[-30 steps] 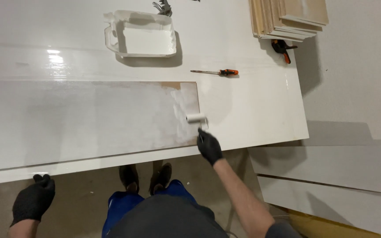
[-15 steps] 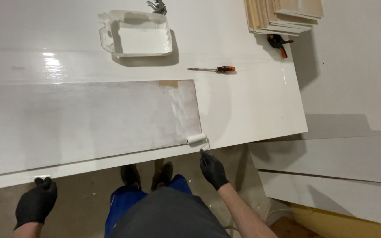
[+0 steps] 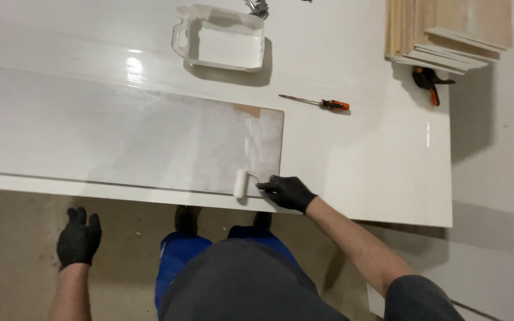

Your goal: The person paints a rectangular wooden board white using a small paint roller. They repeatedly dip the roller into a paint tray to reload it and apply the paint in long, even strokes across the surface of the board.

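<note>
the roller handle hides inside the right hand; the wood stack runs off the top edge.

A long board lay on the counter, along its near edge, and it reached from the left side to about the middle. At the right end of the board, near the front edge, the roller stood on it, and the right hand was just to the right of the roller, on its handle. Behind the board was the tray. To the right of the tray, further forward, lay a screwdriver. In the far right corner a stack of boards lay, with a clamp in front of it. The left hand hung below the counter edge, over the floor, left of the legs.
</note>
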